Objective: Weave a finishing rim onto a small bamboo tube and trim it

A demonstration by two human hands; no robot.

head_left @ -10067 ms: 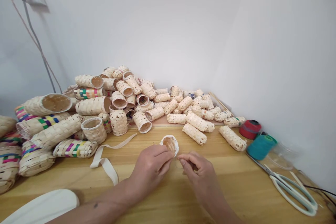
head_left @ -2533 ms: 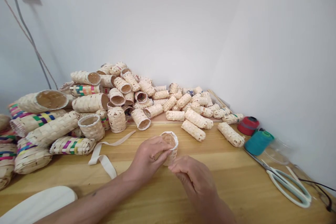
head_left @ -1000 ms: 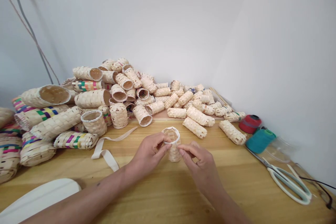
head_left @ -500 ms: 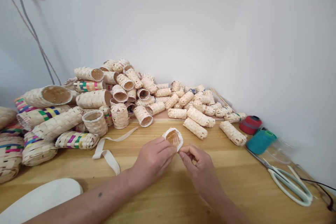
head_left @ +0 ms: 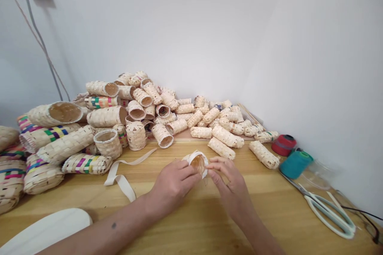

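My left hand (head_left: 176, 179) is closed around a small woven basket (head_left: 198, 161) of pale strips, held just above the table front and centre. Its round mouth, with a white wrapped rim, tilts up and to the right. At the right side of that rim is my right hand (head_left: 229, 181), thumb and forefinger close together in a pinch. What lies between these fingertips is too small to make out. A thin dark thread (head_left: 205, 182) hangs below the rim. The far left wall of the basket is hidden behind my left fingers.
Woven baskets (head_left: 107, 115) are heaped at the back left, smaller woven pieces (head_left: 228, 135) at the back centre. A pale strip (head_left: 124, 185) curls left of my hands. Red (head_left: 283, 145) and teal thread spools (head_left: 296, 163), and scissors (head_left: 330, 213), lie right; a white rounded object (head_left: 56, 229) is front left.
My right hand has shifted up along the rim, its fingers straighter than before. The basket has turned slightly in my left hand. The whole view has moved a little.
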